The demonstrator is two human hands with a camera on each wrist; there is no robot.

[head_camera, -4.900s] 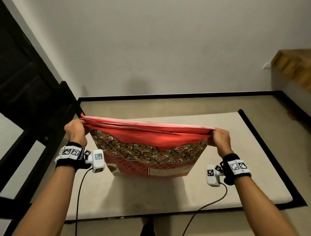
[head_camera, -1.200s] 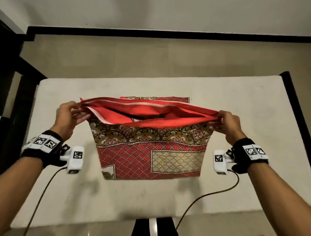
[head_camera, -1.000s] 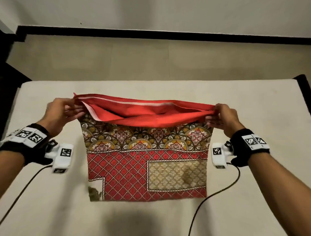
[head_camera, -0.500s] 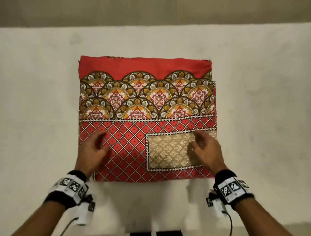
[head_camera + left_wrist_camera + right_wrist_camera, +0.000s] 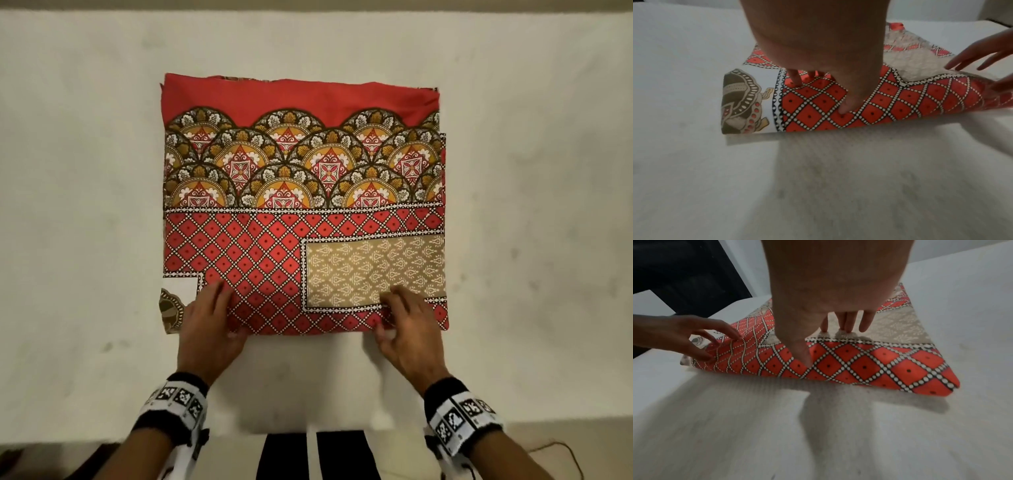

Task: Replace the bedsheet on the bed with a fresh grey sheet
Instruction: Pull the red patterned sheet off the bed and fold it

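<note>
1. The folded red patterned sheet (image 5: 301, 205) lay flat at the centre of the frame on the bare mattress (image 5: 85, 205).
2. The left hand (image 5: 209, 322) rested at the sheet's lower left edge, fingers fairly straight on top and thumb at the fold.
3. The right hand (image 5: 407, 329) did likewise at the lower right; neither clearly gripped the cloth.
4. Judged step: folding away the old sheet. Next would come another fold or lifting it off; no grey sheet was in view.

dim, soft indoor light, slightly grainy

hands cast shadows toward 6 o'clock on the mattress (image 5: 102, 205); wrist views are blurred near their lower edges and bowed by wide-angle distortion at the rims.
</note>
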